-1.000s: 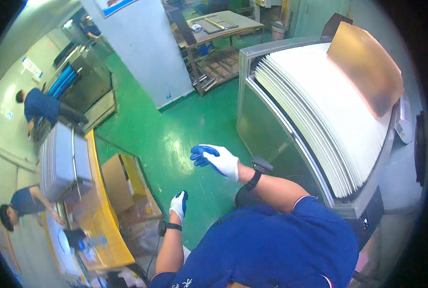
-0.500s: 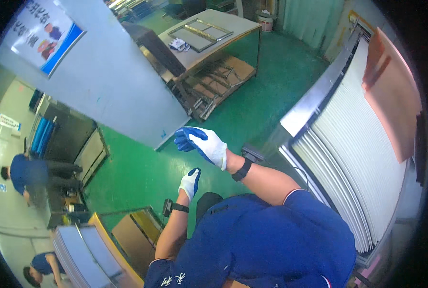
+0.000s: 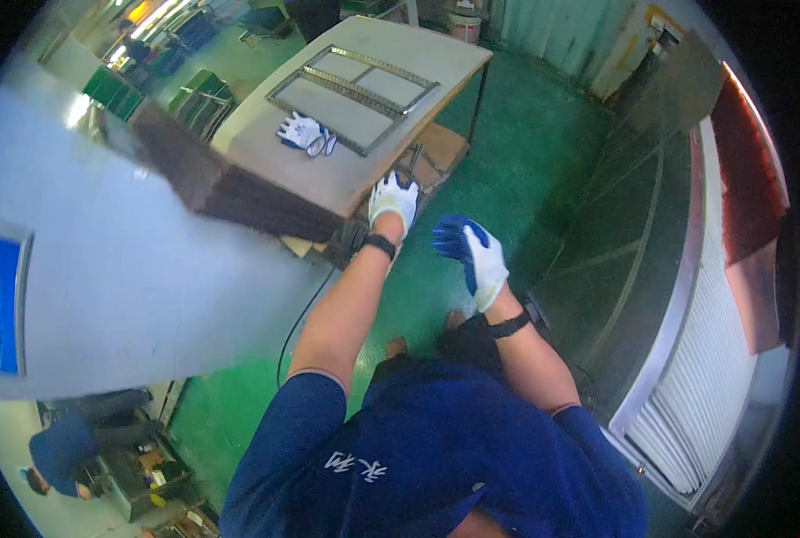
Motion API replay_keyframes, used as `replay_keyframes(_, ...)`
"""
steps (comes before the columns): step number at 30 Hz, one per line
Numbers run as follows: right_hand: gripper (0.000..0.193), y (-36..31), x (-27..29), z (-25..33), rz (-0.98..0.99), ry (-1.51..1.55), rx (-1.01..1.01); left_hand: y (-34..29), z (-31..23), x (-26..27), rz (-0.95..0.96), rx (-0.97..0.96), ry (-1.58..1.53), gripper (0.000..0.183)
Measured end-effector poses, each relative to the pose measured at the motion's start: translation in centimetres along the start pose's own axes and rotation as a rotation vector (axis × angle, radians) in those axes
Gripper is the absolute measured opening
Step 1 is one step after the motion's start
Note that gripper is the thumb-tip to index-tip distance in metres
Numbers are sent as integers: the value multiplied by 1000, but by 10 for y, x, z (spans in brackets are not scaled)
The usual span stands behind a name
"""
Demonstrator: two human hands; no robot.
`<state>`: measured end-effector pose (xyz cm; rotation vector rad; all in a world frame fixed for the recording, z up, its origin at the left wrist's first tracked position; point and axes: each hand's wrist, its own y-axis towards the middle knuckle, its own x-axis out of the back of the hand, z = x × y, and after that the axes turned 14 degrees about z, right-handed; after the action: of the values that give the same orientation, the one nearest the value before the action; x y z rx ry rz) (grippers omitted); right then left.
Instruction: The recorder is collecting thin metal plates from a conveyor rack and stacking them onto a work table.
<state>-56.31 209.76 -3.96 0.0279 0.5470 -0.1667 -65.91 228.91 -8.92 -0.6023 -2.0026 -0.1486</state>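
Observation:
Both my hands wear white knit gloves with blue-coated palms. My left hand is raised at the near edge of a worktable, fingers apart; I cannot tell whether it touches the edge. Nothing shows in it. To its right, my right hand hangs over the green floor, fingers stretched out and empty. On the tabletop, nearest my left hand, lies a pair of white and blue gloves. Beyond them a thin metal frame with crossbars lies flat.
A tall grey-white panel stands on the left. To my right is a rack of white sheets with reddish-brown sheets beside it. A co-worker bends over a bench at the lower left. A bucket stands behind the table.
My view has turned and come nearer the worktable. My left hand has risen from low down to the table's edge. My right hand now sits farther right, still stretched out.

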Motion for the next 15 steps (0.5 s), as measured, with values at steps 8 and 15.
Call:
replay_keyframes(8,36,133,122,13,-164,4,-107,191,46,7,-39,300,342,72)
replay_keyframes(15,33,228,161,27,-127,76,-269,208,71,40,-215,299,432,35)
